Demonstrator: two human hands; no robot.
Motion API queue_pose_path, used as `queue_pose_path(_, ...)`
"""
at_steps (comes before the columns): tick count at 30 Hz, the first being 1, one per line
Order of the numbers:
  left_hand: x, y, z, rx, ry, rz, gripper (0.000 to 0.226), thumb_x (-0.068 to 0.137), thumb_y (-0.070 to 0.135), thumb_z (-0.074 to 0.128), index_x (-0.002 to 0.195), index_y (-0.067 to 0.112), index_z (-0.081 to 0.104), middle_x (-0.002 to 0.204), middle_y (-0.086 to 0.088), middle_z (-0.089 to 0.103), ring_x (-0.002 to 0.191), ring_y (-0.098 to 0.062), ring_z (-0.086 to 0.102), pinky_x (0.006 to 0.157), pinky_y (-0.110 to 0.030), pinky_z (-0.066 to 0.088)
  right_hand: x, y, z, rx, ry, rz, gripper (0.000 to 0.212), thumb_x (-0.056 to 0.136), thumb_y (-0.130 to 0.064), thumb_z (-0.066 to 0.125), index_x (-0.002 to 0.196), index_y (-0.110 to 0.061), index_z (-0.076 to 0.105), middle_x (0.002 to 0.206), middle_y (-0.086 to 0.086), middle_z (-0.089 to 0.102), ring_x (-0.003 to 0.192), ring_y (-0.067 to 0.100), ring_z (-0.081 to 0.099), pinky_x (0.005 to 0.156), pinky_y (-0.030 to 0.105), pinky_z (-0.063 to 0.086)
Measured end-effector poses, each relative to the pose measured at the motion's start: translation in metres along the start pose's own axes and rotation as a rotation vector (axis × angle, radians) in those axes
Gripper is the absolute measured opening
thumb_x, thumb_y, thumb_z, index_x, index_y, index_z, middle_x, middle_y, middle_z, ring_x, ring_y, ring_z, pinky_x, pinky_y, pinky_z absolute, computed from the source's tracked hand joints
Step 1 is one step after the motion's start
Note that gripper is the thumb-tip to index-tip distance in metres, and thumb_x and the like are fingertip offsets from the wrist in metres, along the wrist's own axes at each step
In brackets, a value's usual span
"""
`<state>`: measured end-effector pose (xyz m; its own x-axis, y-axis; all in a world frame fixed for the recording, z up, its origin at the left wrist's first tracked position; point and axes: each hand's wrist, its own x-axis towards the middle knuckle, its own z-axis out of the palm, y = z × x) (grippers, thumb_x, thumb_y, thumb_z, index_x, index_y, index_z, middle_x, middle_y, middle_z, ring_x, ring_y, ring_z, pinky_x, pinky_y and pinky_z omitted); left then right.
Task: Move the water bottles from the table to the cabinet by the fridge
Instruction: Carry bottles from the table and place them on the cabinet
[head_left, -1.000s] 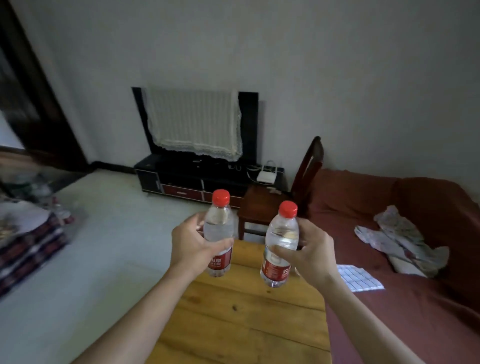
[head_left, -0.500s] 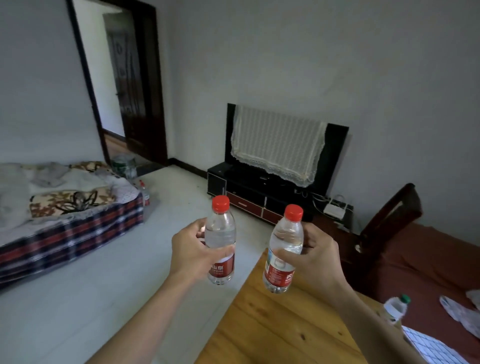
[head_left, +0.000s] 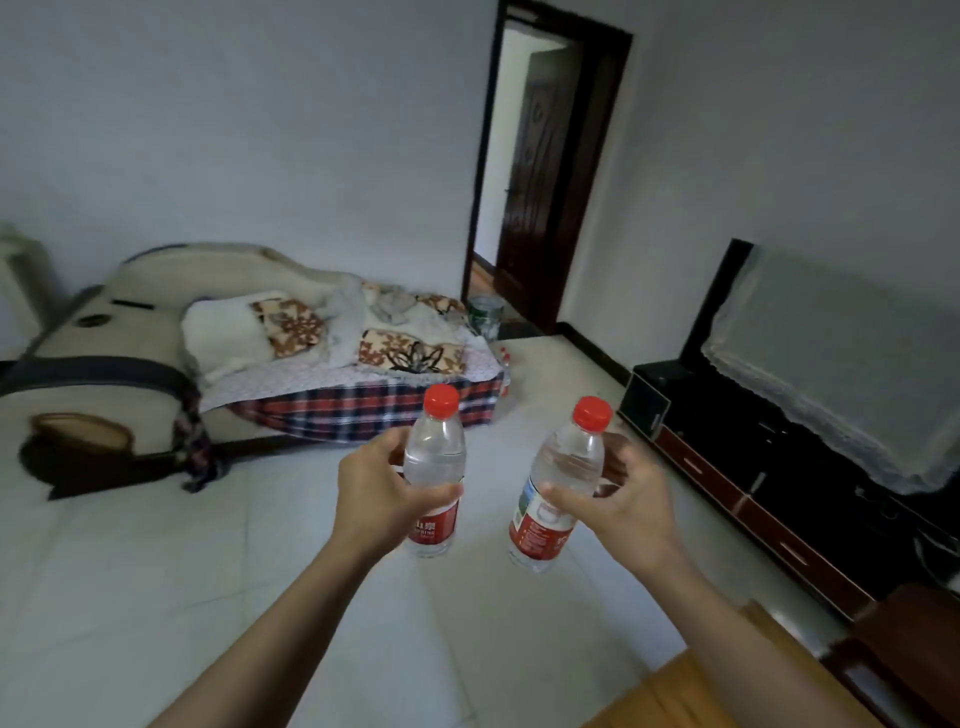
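Two clear plastic water bottles, red caps, red labels on lower half, water visible inside. Left bottle (head_left: 435, 470) upright, held in left hand (head_left: 382, 499); grip wrapped tight around the mid-body, thumb across the front just above the label, fingers behind. Right bottle (head_left: 558, 486) tilted, cap leaning to the right, held in right hand (head_left: 618, 512); grip closed around the middle, thumb on the front over the label top, fingers curled round the far side. White-blue patch on the right bottle's label edge. Both bottles in mid-air over the pale tiled floor (head_left: 156, 571), near each other but apart, not touching. Both forearms bare, reaching in from the bottom edge.

Wooden worktop (head_left: 691, 691) only at the bottom right corner, its corner poking in under the right forearm; bottles clear of it, off past its left edge. Bed (head_left: 363, 384) with plaid skirt and patterned pillows against the far wall, left of centre. Open doorway (head_left: 540, 171) with dark frame at the back. Green-white can (head_left: 485, 314) on the floor by the doorway, at the bed's far end. More small red-capped bottles (head_left: 505, 364) on the floor at the bed's corner, blurred. Dark TV stand (head_left: 753, 467) along the right wall, screen draped with white lace cloth (head_left: 841, 364). Cabinet and fridge not identifiable.
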<state>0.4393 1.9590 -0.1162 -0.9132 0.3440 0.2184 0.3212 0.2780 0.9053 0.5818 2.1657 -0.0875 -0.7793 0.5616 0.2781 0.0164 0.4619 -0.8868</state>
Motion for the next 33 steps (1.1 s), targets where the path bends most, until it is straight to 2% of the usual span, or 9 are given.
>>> queue_pose_path(3, 0.001, -0.012, -0.025, 0.024, 0.117, -0.029, 0.062, 0.054, 0.026, 0.094, 0.112, 0.028, 0.072, 0.099, 0.015, 0.074, 0.087, -0.002, 0.068, 0.077, -0.034, 0.061, 0.021, 0.001, 0.03, 0.089, -0.067, -0.028, 0.051, 0.063, -0.014, 0.092, 0.108, -0.021, 0.068, 0.101, -0.005, 0.076, 0.092, 0.011, 0.073, 0.077, 0.03, 0.059)
queue_pose_path(8, -0.003, -0.017, -0.05, 0.083, 0.288, -0.083, 0.058, 0.055, 0.027, 0.095, 0.107, 0.032, 0.071, 0.097, 0.017, 0.072, 0.087, 0.001, 0.066, 0.074, -0.027, 0.057, 0.055, 0.007, 0.066, 0.218, -0.2, -0.044, 0.053, 0.06, -0.015, 0.093, 0.104, -0.022, 0.066, 0.102, -0.003, 0.074, 0.094, 0.012, 0.072, 0.078, 0.031, 0.06)
queue_pose_path(10, -0.003, -0.013, -0.055, 0.123, 0.344, -0.107, 0.062, 0.055, 0.027, 0.095, 0.112, 0.03, 0.07, 0.099, 0.015, 0.071, 0.089, 0.003, 0.064, 0.075, -0.025, 0.055, 0.066, 0.01, 0.076, 0.248, -0.251, -0.067, 0.053, 0.058, -0.016, 0.094, 0.101, -0.023, 0.065, 0.102, -0.003, 0.073, 0.093, 0.012, 0.072, 0.077, 0.03, 0.06)
queue_pose_path(14, -0.007, -0.001, -0.064, 0.159, 0.431, -0.125, 0.066, 0.058, 0.024, 0.095, 0.119, 0.024, 0.069, 0.107, 0.008, 0.072, 0.095, -0.006, 0.066, 0.083, -0.034, 0.058, 0.084, 0.01, 0.092, 0.275, -0.358, -0.135, 0.051, 0.057, -0.026, 0.094, 0.098, -0.028, 0.064, 0.1, -0.007, 0.072, 0.092, 0.011, 0.071, 0.077, 0.032, 0.061)
queue_pose_path(18, -0.02, 0.006, -0.078, 0.179, 0.526, -0.122, 0.059, 0.059, 0.024, 0.094, 0.113, 0.028, 0.071, 0.105, 0.01, 0.073, 0.096, -0.01, 0.069, 0.083, -0.039, 0.06, 0.095, 0.002, 0.111, 0.293, -0.445, -0.201, 0.05, 0.055, -0.035, 0.094, 0.096, -0.032, 0.065, 0.097, -0.009, 0.072, 0.09, 0.009, 0.071, 0.078, 0.039, 0.062)
queue_pose_path(23, -0.041, 0.003, -0.109, 0.233, 0.641, -0.123, 0.053, 0.059, 0.022, 0.093, 0.096, 0.047, 0.064, 0.096, 0.022, 0.069, 0.088, 0.001, 0.067, 0.071, -0.019, 0.054, 0.1, -0.02, 0.154, 0.317, -0.569, -0.272, 0.055, 0.052, -0.045, 0.092, 0.098, -0.036, 0.063, 0.1, -0.01, 0.073, 0.093, 0.011, 0.07, 0.081, 0.044, 0.061)
queue_pose_path(26, -0.051, -0.007, -0.133, 0.266, 0.684, -0.139, 0.055, 0.061, 0.021, 0.093, 0.099, 0.045, 0.061, 0.095, 0.022, 0.067, 0.089, -0.003, 0.066, 0.069, -0.016, 0.05, 0.098, -0.032, 0.184, 0.332, -0.614, -0.296, 0.057, 0.051, -0.047, 0.091, 0.1, -0.037, 0.063, 0.101, -0.011, 0.073, 0.095, 0.011, 0.07, 0.08, 0.043, 0.061)
queue_pose_path(30, -0.056, -0.031, -0.17, 0.248, 0.758, -0.169, 0.055, 0.059, 0.022, 0.093, 0.1, 0.041, 0.063, 0.096, 0.019, 0.068, 0.089, -0.006, 0.067, 0.069, -0.02, 0.052, 0.099, -0.055, 0.229, 0.325, -0.699, -0.336, 0.059, 0.052, -0.05, 0.09, 0.103, -0.037, 0.062, 0.103, -0.009, 0.073, 0.096, 0.013, 0.07, 0.081, 0.043, 0.061)
queue_pose_path(33, -0.052, -0.051, -0.202, 0.234, 0.81, -0.177, 0.052, 0.057, 0.024, 0.093, 0.1, 0.036, 0.066, 0.095, 0.014, 0.071, 0.087, -0.007, 0.068, 0.073, -0.027, 0.057, 0.099, -0.08, 0.263, 0.31, -0.735, -0.384, 0.056, 0.055, -0.043, 0.09, 0.103, -0.033, 0.063, 0.102, -0.007, 0.073, 0.094, 0.013, 0.071, 0.08, 0.043, 0.062)
